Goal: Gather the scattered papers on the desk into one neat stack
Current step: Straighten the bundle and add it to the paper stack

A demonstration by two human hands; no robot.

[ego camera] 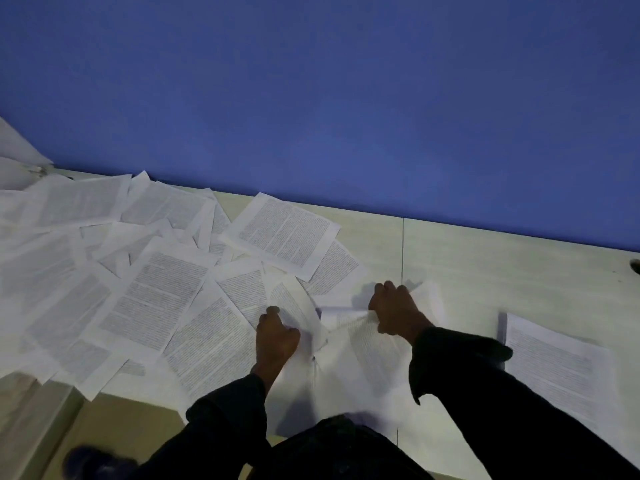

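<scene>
- Papers (pixel 166 299) lie scattered and overlapping across the pale bench (pixel 485 258), most of them spread from 8 to 11 o'clock of the hands, up against the blue wall (pixel 346 98).
- One separate sheet (pixel 554 368) lies flat at 3 o'clock, well apart from the big spread.
- Left hand (pixel 277 336): fingers curled round the edge of a curling sheet (pixel 298 306), lifting it off the pile.
- Right hand (pixel 394 310): fingers bent over the far edge of a small gathered bundle (pixel 363 341) lying between the two hands, gripping it; blur hides how many sheets it has.
- Step in hand, as I judge it: early gathering, with the lifted sheet being brought onto the bundle. Most of the job remains.
- Next move calls for laying that sheet square on the bundle, then reaching toward 9 o'clock for the nearest overlapping pages.
- Sheets hanging over the near bench edge at 7 o'clock could slide off if tugged carelessly.
</scene>
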